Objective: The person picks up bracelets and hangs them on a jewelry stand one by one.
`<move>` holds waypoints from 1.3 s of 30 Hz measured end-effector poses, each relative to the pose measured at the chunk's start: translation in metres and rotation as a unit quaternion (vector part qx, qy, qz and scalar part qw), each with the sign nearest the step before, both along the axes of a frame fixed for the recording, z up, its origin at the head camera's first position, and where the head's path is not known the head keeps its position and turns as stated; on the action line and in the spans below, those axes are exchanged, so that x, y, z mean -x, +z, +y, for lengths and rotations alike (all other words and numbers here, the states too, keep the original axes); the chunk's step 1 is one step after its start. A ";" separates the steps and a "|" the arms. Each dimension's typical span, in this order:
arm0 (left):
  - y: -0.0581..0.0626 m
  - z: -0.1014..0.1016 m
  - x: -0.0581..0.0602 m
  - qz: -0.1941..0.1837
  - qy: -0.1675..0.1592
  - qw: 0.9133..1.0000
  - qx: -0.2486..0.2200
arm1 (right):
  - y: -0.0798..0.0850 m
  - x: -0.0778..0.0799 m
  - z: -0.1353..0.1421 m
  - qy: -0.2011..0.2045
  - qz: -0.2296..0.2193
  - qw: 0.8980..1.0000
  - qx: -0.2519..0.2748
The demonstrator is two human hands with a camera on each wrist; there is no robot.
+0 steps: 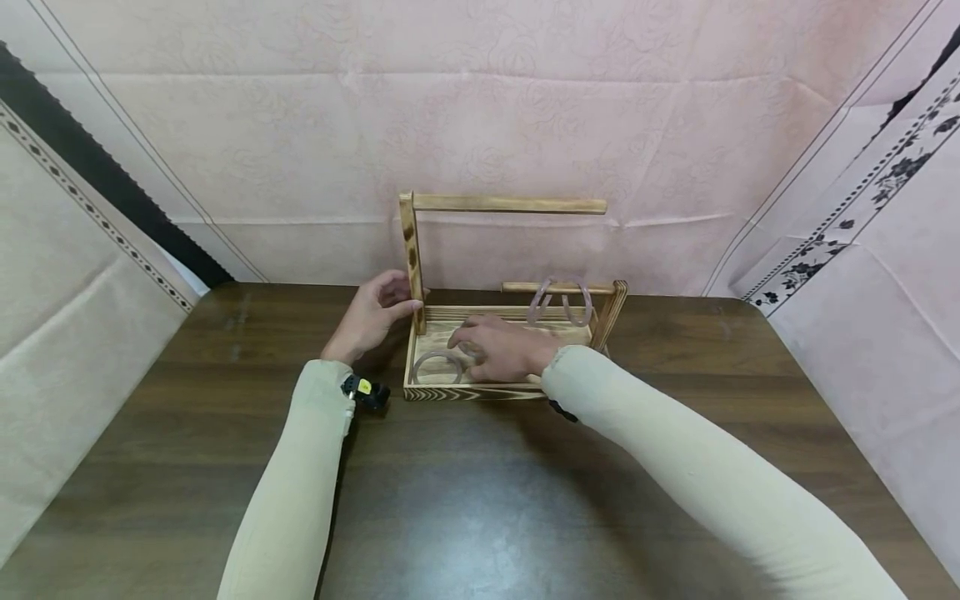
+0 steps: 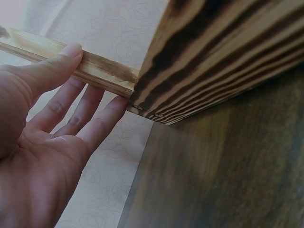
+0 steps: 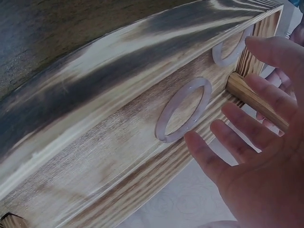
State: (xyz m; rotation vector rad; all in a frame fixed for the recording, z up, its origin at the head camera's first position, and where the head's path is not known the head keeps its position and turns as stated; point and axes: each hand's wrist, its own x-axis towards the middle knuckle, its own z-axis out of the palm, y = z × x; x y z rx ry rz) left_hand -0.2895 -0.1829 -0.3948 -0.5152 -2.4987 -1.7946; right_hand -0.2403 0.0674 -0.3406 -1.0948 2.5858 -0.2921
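Note:
A wooden rack with a shallow tray base (image 1: 472,392) stands at the far side of the table. My left hand (image 1: 375,312) pinches its tall left post (image 1: 412,258) low down, thumb on one side and fingers on the other. Over the tray floor is my right hand (image 1: 510,346), its fingers spread and holding nothing in the right wrist view. A pale translucent bangle (image 3: 164,118) lies in the tray just beyond its fingertips. Another bangle (image 3: 217,57) lies at the tray's left end, by the thumb tip. Two lilac bangles (image 1: 534,310) hang on the lower bar (image 1: 517,287).
The upper bar (image 1: 510,203) runs rightward from the tall post, above the right hand. A short right post (image 1: 611,312) carries the lower bar. Behind the dark wooden table (image 1: 450,500) hangs a pale patterned cloth (image 1: 487,125).

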 end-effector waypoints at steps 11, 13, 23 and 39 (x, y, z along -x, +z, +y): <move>0.002 0.002 -0.001 -0.001 -0.002 1.000 0.005 | -0.005 0.005 0.000 -0.019 -0.001 1.000 -0.006; 0.002 0.002 -0.001 0.000 -0.003 1.000 0.006 | -0.007 0.005 0.000 -0.024 0.001 1.000 -0.007; 0.001 0.001 0.000 -0.003 -0.002 1.000 0.001 | -0.010 0.008 -0.002 -0.044 -0.004 0.999 -0.009; 0.001 0.000 0.000 0.005 -0.001 1.000 0.005 | -0.015 0.015 -0.007 -0.061 -0.016 0.997 -0.035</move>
